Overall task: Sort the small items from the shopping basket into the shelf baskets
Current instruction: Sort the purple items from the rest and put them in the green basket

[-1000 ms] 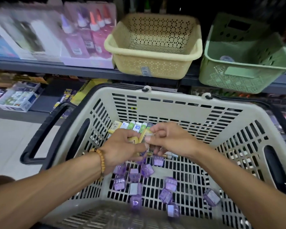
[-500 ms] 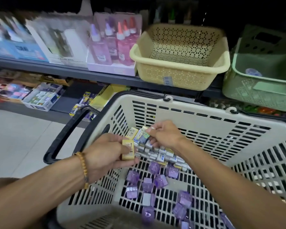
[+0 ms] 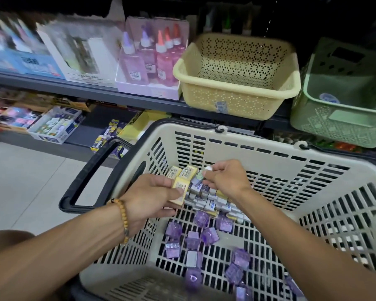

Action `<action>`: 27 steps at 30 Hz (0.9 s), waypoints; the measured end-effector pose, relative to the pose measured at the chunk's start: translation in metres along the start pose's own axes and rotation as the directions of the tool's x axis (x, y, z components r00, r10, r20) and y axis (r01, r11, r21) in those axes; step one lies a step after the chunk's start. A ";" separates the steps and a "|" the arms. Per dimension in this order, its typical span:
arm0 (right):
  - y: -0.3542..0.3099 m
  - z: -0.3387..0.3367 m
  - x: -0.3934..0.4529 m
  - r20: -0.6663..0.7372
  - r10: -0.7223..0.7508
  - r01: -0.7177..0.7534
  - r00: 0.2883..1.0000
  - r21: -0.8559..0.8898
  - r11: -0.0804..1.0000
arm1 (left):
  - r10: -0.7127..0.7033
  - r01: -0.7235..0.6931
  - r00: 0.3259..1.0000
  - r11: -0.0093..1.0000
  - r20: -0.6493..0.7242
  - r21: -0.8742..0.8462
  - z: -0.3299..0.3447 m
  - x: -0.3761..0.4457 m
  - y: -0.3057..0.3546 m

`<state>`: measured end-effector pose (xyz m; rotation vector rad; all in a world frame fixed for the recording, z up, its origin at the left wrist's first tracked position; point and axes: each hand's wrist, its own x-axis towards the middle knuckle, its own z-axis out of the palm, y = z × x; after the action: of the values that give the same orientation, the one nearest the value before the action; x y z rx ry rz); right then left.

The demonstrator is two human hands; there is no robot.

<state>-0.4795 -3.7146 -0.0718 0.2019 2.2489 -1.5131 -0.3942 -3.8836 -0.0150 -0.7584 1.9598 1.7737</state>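
Barely started tbh. Shopping basket (image 3: 269,161) still loaded w/ small boxes along far-left wall + purple cubes (image 3: 208,235) mid-floor. Cream shelf basket (image 3: 237,90) looks empty, green one (image 3: 339,114) nearly. Left hand (image 3: 148,198) gripping yellow boxes (image 3: 179,185), right hand (image 3: 226,181) pinching another small item.

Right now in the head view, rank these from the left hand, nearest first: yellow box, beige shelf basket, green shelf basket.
1. Yellow box: held in the left hand.
2. Beige shelf basket: on the shelf, above and right.
3. Green shelf basket: far right on the shelf.
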 end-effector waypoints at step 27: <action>0.021 -0.081 -0.041 -0.030 -0.072 0.058 0.997 -0.319 0.946 | 0.045 -0.369 0.918 0.461 0.394 0.807 0.040 0.033 -0.025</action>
<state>-0.4570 -3.6278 -0.0464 0.0630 2.5152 -1.1611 -0.4066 -3.8497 -0.0600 0.1534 2.3698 0.6424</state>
